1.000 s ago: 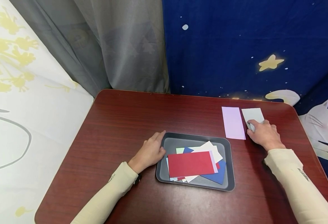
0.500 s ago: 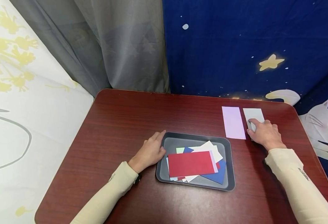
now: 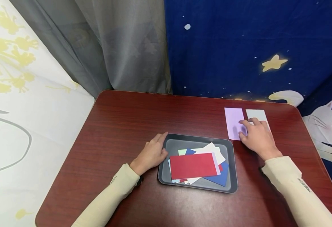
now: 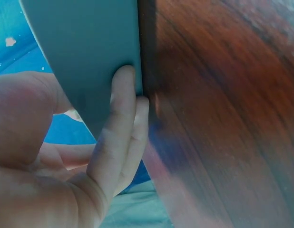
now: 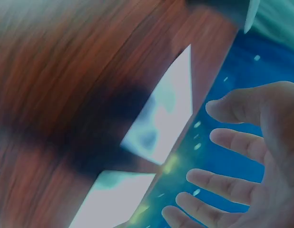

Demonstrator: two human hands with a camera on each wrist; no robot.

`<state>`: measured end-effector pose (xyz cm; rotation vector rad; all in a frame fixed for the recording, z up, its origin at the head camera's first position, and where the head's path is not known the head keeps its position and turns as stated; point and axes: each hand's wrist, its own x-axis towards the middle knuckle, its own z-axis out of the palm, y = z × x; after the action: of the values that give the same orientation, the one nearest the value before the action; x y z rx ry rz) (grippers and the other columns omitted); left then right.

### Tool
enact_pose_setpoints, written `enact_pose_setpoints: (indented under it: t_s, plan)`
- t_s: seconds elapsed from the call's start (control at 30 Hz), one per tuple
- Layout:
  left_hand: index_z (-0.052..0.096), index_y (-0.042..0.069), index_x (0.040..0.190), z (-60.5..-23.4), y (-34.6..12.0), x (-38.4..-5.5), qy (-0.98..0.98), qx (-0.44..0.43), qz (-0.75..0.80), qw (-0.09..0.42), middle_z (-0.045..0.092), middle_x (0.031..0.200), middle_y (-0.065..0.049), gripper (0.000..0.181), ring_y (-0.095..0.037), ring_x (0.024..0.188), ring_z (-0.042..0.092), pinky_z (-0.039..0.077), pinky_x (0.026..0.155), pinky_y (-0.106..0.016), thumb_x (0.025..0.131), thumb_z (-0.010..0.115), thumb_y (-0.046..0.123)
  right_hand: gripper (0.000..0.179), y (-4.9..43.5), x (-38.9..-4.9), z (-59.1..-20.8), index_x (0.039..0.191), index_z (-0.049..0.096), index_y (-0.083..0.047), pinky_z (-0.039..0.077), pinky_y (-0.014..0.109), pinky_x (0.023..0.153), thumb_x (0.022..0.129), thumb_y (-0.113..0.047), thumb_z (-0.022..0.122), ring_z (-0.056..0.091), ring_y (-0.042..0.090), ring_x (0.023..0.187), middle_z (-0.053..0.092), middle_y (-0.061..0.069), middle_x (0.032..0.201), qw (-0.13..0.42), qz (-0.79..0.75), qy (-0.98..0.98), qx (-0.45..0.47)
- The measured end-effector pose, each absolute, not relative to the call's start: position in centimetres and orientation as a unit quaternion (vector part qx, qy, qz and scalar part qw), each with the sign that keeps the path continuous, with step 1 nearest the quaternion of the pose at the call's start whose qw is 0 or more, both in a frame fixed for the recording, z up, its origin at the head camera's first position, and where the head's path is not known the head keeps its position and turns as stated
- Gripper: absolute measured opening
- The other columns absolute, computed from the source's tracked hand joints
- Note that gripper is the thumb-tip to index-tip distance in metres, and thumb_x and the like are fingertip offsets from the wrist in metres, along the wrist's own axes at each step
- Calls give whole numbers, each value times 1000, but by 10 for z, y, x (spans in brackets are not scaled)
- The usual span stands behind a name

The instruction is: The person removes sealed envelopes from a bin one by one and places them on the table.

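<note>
My left hand [image 3: 151,153] is at the left side of a grey rectangular tray [image 3: 198,188]. In the left wrist view its fingers lie along the tray's outer wall [image 4: 90,38], and the thumb passes behind the rim, so the hand pinches that side. A red paper rectangle [image 3: 192,166] lies uppermost on the paper pile in the tray. My right hand [image 3: 258,136] hovers over the tabletop, fingers spread and holding nothing. Its thumb and index finger overlap a lilac paper rectangle [image 3: 234,121]; the knuckles partly cover a pale white one [image 3: 257,114] beside it.
The dark red wooden table [image 3: 131,116] has rounded far corners. White, blue [image 3: 219,179], green and lilac papers stick out beneath the red one. Behind the table hang a grey curtain [image 3: 137,47] and a navy curtain [image 3: 225,47] with stars and a cat.
My right hand has let go of the pale white paper, which had shifted slightly rightward, and has moved left over the lilac one. The left hand and tray stay put.
</note>
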<state>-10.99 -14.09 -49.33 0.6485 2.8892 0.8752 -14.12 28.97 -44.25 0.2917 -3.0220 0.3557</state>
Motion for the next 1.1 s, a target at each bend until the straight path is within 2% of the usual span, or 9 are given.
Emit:
enact_pose_setpoints:
  t_s: [0.07, 0.17, 0.3, 0.37, 0.43, 0.63, 0.73, 0.87, 1.1]
  plan:
    - [47, -4, 162, -508, -143, -114, 936, 214, 278, 15, 62, 145, -20, 77, -28, 96, 71, 60, 87, -56, 88, 67, 8, 44, 281, -138, -439, 134, 70, 2, 43, 72, 104, 93, -15, 75, 53, 64, 119, 59, 40, 131, 58, 120, -985, 112]
    - [48, -4, 162, -504, -143, -113, 933, 211, 290, 20, 62, 146, -20, 77, -31, 98, 72, 61, 87, -58, 89, 68, 7, 43, 268, -132, -435, 132, 71, 1, 44, 71, 103, 92, -14, 76, 55, 62, 118, 62, 38, 130, 73, 122, -981, 133]
    - [48, -8, 160, -481, -139, -106, 929, 206, 307, 35, 61, 147, -24, 74, -35, 100, 72, 59, 90, -63, 89, 68, 4, 45, 253, -125, -430, 132, 72, 1, 45, 69, 105, 90, -13, 79, 60, 56, 119, 66, 35, 128, 85, 103, -977, 165]
    - [48, -7, 160, -485, -140, -107, 930, 208, 301, 32, 62, 147, -23, 75, -33, 101, 71, 59, 91, -63, 89, 68, 5, 47, 246, -122, -427, 133, 73, 1, 47, 69, 104, 89, -13, 80, 61, 54, 119, 67, 34, 128, 88, 96, -975, 177]
    - [48, -6, 160, -498, -142, -110, 933, 214, 290, 21, 62, 145, -22, 76, -31, 99, 71, 59, 88, -61, 88, 68, 6, 48, 239, -118, -423, 134, 73, -1, 49, 70, 100, 88, -13, 81, 61, 55, 118, 67, 32, 128, 88, 93, -975, 182]
    - [47, -7, 161, -487, -141, -106, 932, 213, 293, 27, 61, 146, -23, 76, -34, 105, 71, 58, 93, -61, 89, 66, 5, 48, 220, -108, -416, 136, 74, -6, 55, 69, 93, 90, -16, 81, 60, 56, 119, 68, 28, 131, 78, 83, -974, 194]
    - [47, -9, 160, -481, -140, -105, 929, 210, 303, 28, 62, 145, -24, 75, -35, 102, 72, 58, 92, -61, 88, 66, 5, 49, 213, -103, -414, 137, 73, -8, 56, 67, 91, 90, -17, 82, 60, 54, 121, 68, 26, 132, 73, 76, -973, 207]
    - [48, -11, 158, -468, -137, -101, 931, 204, 301, 34, 61, 145, -27, 73, -36, 101, 71, 58, 91, -62, 89, 66, 3, 51, 204, -97, -411, 139, 73, -9, 57, 66, 90, 90, -20, 84, 60, 52, 122, 69, 24, 135, 68, 73, -970, 221]
    - [48, -10, 159, -481, -139, -105, 931, 211, 298, 25, 63, 142, -25, 75, -35, 98, 70, 58, 89, -62, 88, 65, 4, 55, 187, -85, -412, 139, 75, -12, 57, 63, 92, 87, -23, 87, 60, 48, 125, 68, 23, 139, 54, 74, -964, 248]
